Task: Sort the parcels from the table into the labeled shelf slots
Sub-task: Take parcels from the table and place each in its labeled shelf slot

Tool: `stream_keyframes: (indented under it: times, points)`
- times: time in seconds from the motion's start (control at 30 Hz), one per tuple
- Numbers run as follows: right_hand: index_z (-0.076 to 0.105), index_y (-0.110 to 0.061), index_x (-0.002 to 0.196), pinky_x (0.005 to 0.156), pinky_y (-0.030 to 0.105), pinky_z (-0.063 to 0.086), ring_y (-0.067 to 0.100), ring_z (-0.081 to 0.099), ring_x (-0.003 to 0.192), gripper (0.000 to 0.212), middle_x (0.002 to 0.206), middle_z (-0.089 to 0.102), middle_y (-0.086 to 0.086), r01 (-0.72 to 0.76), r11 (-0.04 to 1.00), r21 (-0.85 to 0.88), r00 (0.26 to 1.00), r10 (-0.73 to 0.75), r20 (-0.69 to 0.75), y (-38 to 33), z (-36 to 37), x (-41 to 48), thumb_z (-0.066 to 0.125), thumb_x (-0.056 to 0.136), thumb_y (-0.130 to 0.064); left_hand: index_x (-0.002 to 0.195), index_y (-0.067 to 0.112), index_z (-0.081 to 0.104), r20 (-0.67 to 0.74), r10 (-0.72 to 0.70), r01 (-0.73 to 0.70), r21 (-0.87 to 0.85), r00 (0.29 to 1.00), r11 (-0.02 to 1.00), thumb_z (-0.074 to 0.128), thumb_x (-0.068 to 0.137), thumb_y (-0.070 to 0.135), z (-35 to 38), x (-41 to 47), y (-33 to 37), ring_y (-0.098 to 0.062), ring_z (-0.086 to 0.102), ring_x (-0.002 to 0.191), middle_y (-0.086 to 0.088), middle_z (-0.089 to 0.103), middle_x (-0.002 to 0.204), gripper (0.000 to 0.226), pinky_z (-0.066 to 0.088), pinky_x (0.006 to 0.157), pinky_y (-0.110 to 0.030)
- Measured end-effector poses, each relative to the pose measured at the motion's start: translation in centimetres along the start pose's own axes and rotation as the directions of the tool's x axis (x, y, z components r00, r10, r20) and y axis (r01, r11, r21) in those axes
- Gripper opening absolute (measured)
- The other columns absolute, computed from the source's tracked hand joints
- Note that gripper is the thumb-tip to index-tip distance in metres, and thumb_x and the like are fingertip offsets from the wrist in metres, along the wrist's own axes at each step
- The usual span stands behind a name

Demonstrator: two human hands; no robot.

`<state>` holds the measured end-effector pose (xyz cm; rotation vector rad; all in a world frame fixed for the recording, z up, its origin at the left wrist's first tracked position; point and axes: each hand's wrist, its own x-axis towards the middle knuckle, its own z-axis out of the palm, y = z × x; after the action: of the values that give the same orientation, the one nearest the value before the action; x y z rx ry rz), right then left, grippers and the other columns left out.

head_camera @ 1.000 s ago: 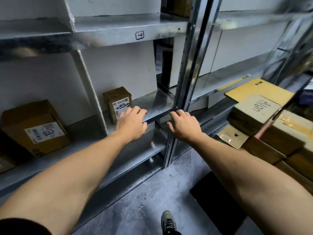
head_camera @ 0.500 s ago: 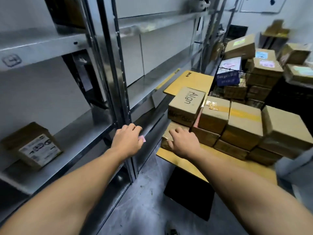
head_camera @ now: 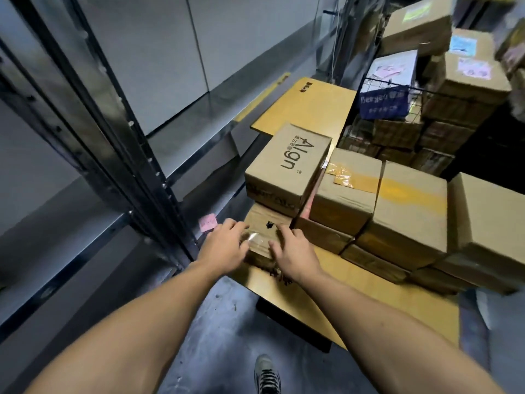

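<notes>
Flanking a small flat parcel (head_camera: 265, 224) at the counter's (head_camera: 420, 308) near L corner, both hands touch it. R hand (head_camera: 295, 255): fingers spread apart, lying on top. L hand (head_camera: 224, 247) at its L edge, fingers blurred, can't tell if clamped. Align box (head_camera: 287, 163) stacked just behind; shelf rack (head_camera: 93, 223) immed. L w/ pink note (head_camera: 208, 223).
</notes>
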<state>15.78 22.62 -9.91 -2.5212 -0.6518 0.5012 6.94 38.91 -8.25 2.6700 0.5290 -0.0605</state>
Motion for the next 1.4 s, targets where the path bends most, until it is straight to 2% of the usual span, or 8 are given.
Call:
stream_keyframes:
  times: [0.33,0.63,0.8,0.97,1.07,1.2,1.3,1.4]
  points:
    - [0.04,-0.026,0.143,0.094,0.029,0.039,0.032,0.054,0.117,0.046,0.134,0.054,0.014,-0.028,0.966,0.257,0.999,0.018,0.041,1.9,2.3,0.3,0.054,0.099,-0.032,0.133,0.03,0.05,0.015,-0.168,0.167,-0.228,0.986,0.959,0.058,0.091,0.032,4.1,0.2,-1.2,-0.02,0.046,0.121,0.001,0.048,0.132,0.042,0.037,0.105,-0.036]
    - [0.048,-0.029,0.139,0.093,0.029,0.046,0.023,0.06,0.102,0.043,0.126,0.063,0.008,-0.017,0.914,0.406,0.996,-0.019,0.084,-0.6,2.6,-2.2,0.055,0.097,-0.025,0.118,0.045,0.059,-0.201,-0.255,0.125,-0.499,0.946,0.857,0.059,0.086,0.038,2.5,-5.1,-2.8,0.006,0.048,0.106,0.023,0.048,0.11,0.034,0.035,0.087,-0.011]
    - [0.048,-0.03,0.139,0.101,0.03,0.042,0.021,0.055,0.121,0.043,0.137,0.058,0.001,0.012,0.895,0.446,0.993,-0.063,0.102,-2.8,2.8,-2.9,0.056,0.096,-0.026,0.109,0.059,0.051,-0.239,-0.348,0.128,-0.63,0.906,0.766,0.066,0.086,0.023,0.8,-7.4,-2.7,0.009,0.05,0.105,0.019,0.051,0.109,0.045,0.035,0.084,-0.005]
    - [0.05,-0.041,0.131,0.1,0.032,0.045,0.016,0.057,0.117,0.039,0.133,0.058,-0.009,0.079,0.852,0.517,0.989,-0.133,0.068,-4.6,2.5,-2.8,0.06,0.096,-0.03,0.114,0.038,0.059,-0.34,-0.477,0.142,-0.676,0.81,0.723,0.063,0.091,0.024,-0.6,-9.1,-3.5,0.016,0.048,0.1,0.018,0.055,0.107,0.028,0.034,0.077,0.002]
    - [0.048,-0.05,0.125,0.101,0.038,0.049,0.005,0.058,0.114,0.04,0.124,0.057,-0.027,0.117,0.798,0.591,0.981,-0.186,0.057,-5.7,2.2,-2.9,0.06,0.096,-0.023,0.109,0.037,0.06,-0.43,-0.501,0.121,-0.656,0.751,0.745,0.061,0.093,0.022,-1.2,-10.0,-4.1,0.021,0.047,0.1,0.021,0.054,0.105,0.022,0.03,0.077,0.004]
    - [0.05,-0.045,0.131,0.111,0.036,0.041,-0.013,0.044,0.125,0.043,0.128,0.051,-0.038,0.221,0.741,0.634,0.953,-0.302,0.022,-6.8,2.1,-2.7,0.056,0.098,-0.017,0.115,0.034,0.062,-0.416,-0.598,0.15,-0.723,0.685,0.674,0.058,0.095,0.023,-2.5,-10.3,-5.0,0.009,0.052,0.103,0.01,0.056,0.114,0.023,0.032,0.081,-0.001]
    - [0.05,-0.036,0.138,0.111,0.046,0.041,0.005,0.049,0.131,0.05,0.139,0.053,-0.019,0.2,0.66,0.724,0.94,-0.338,0.049,-7.8,1.7,-2.4,0.053,0.098,-0.005,0.134,0.03,0.053,-0.318,-0.609,0.222,-0.73,0.726,0.646,0.057,0.095,0.03,-2.9,-10.7,-6.0,-0.006,0.048,0.116,0.008,0.051,0.126,0.039,0.033,0.095,-0.02]
    - [0.053,-0.04,0.133,0.108,0.053,0.043,0.024,0.053,0.13,0.057,0.14,0.055,-0.004,0.162,0.617,0.77,0.923,-0.37,0.103,-8.5,1.2,-1.8,0.05,0.096,0.003,0.134,0.042,0.047,-0.255,-0.554,0.115,-0.829,0.793,0.546,0.058,0.095,0.034,-3.4,-11.5,-6.0,-0.001,0.051,0.119,0.017,0.056,0.129,0.042,0.037,0.094,-0.015]
